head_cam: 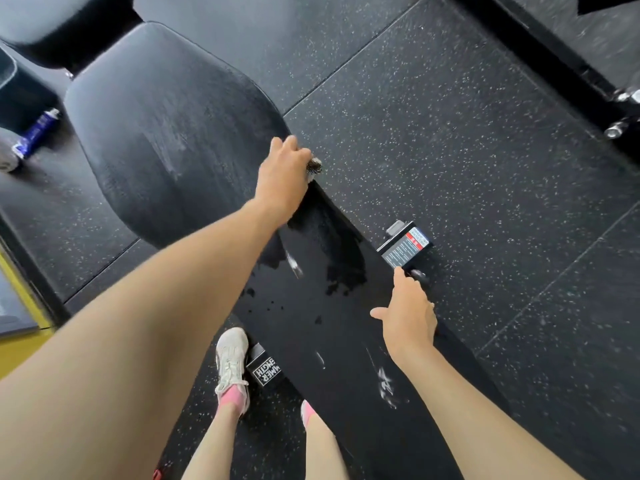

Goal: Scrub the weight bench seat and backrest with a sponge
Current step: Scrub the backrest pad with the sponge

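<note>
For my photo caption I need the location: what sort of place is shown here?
Most likely a gym: a black padded weight bench, black rubber floor tiles with pale speckles, and a black steel equipment frame with chrome bolts all point to it.

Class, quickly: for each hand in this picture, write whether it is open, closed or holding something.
Left hand: closed round the sponge, at the edge of the bench.
Right hand: open, resting on the bench edge, holding nothing.
</note>
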{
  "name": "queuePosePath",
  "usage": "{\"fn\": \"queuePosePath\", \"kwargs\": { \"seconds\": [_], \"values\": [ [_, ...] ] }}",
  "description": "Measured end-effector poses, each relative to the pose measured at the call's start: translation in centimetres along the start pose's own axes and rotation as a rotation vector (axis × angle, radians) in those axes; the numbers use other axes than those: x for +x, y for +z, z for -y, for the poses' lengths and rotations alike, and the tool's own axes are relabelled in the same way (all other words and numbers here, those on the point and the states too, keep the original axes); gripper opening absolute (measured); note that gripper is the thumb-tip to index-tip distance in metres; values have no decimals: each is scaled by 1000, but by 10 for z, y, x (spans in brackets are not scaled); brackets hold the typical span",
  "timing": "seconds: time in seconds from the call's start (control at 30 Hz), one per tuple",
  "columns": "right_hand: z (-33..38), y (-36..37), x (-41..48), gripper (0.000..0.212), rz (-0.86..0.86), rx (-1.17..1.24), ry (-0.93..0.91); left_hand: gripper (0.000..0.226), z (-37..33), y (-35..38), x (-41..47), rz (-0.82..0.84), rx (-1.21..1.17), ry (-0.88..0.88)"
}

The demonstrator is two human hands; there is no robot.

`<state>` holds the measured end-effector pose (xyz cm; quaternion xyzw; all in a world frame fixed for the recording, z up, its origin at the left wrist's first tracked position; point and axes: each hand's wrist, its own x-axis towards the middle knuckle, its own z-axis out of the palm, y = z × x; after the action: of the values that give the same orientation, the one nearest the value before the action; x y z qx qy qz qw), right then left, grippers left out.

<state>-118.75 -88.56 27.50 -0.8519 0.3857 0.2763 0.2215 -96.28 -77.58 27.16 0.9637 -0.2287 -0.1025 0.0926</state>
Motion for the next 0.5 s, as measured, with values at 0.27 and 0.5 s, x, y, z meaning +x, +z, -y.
{"fn": "queuePosePath", "kwargs": {
  "seconds": [0.27,0.5],
  "values": [
    [4,1,4,56,34,0,14,47,20,1,-3,76,-50,264],
    [2,1,4,53,6,53,19,39,-54,45,-101,85,-222,467]
  ]
}}
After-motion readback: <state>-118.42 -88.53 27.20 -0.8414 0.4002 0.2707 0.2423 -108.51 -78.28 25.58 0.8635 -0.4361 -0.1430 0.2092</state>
